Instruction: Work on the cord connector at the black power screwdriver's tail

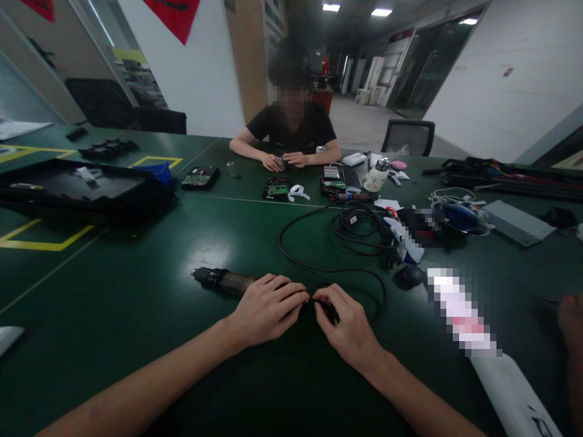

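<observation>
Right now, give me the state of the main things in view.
Screwdriver: lying on its side
Left hand: over the screwdriver's rear, grip unclear
Right hand: fingers curled, contents unclear
Cable: partly coiled
Middle circuit board: exposed
Black tray: open side up
Cup: upright, things sticking out
Co-worker's hands: at a grey cylinder
Ceiling lights: on

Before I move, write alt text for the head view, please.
The left hand lies over the rear of a screwdriver-like tool on a green table; close by, the right hand pinches a dark item, mostly hidden, near a black cable. Another person sits opposite.
</observation>
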A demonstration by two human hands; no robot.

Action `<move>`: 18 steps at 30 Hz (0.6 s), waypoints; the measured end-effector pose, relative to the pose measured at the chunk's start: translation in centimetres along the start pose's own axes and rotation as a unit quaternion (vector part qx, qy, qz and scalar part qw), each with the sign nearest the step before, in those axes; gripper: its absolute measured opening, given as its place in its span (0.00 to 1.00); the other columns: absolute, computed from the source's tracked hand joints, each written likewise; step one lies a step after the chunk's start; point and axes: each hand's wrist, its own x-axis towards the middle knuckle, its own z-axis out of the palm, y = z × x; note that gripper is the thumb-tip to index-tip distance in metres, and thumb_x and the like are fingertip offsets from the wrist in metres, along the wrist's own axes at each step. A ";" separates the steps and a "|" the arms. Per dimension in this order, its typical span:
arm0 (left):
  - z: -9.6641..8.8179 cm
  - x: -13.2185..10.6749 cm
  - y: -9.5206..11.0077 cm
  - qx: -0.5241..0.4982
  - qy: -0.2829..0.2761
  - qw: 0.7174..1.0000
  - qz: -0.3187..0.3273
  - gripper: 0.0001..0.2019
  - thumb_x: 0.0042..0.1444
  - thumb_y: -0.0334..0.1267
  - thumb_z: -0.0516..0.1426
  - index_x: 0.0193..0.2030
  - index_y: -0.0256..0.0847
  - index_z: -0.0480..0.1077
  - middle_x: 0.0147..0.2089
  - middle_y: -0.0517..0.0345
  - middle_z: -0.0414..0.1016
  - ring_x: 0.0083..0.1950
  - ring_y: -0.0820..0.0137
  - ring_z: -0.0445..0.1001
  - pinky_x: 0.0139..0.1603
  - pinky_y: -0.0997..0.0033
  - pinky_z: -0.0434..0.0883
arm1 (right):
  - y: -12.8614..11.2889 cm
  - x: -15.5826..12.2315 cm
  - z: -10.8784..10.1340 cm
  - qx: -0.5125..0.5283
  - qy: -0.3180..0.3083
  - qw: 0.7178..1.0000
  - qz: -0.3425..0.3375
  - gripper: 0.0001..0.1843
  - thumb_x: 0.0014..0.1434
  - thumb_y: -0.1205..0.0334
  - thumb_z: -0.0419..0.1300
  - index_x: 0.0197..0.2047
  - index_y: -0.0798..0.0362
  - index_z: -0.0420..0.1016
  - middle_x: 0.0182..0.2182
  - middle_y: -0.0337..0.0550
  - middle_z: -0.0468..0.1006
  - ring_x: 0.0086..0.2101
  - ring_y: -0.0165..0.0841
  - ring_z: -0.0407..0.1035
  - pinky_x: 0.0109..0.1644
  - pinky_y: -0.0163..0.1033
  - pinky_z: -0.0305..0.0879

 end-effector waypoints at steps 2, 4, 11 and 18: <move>0.1 0.0 0.0 0.005 0.010 1.000 -0.005 0.12 0.70 0.40 0.55 0.57 0.46 0.72 0.56 0.58 0.79 0.52 0.63 0.75 0.51 0.59 0.68 | 0.1 0.0 0.0 0.003 -0.003 1.000 -0.005 0.06 0.71 0.67 0.56 0.48 0.48 0.72 0.41 0.44 0.74 0.38 0.36 0.72 0.41 0.41 0.71; 0.2 0.0 0.1 0.010 0.011 1.000 -0.018 0.11 0.70 0.42 0.55 0.55 0.45 0.72 0.54 0.58 0.79 0.51 0.63 0.76 0.51 0.59 0.68 | 0.2 0.0 0.0 0.006 -0.007 1.000 -0.005 0.06 0.71 0.67 0.56 0.48 0.48 0.72 0.41 0.43 0.74 0.39 0.36 0.72 0.41 0.40 0.70; 0.2 0.0 0.1 0.020 0.018 1.000 -0.003 0.11 0.70 0.41 0.55 0.56 0.46 0.73 0.55 0.58 0.79 0.51 0.65 0.76 0.50 0.61 0.67 | 0.5 -0.1 0.2 0.005 -0.003 1.000 0.002 0.06 0.71 0.68 0.57 0.48 0.48 0.72 0.40 0.42 0.74 0.36 0.34 0.71 0.41 0.39 0.69; 0.8 -0.1 0.3 0.032 0.027 0.999 -0.029 0.10 0.71 0.45 0.56 0.52 0.47 0.74 0.51 0.60 0.80 0.48 0.66 0.75 0.48 0.61 0.65 | 0.4 -0.1 0.2 0.009 -0.005 1.000 0.000 0.06 0.70 0.68 0.57 0.47 0.48 0.73 0.40 0.41 0.74 0.36 0.33 0.72 0.39 0.38 0.68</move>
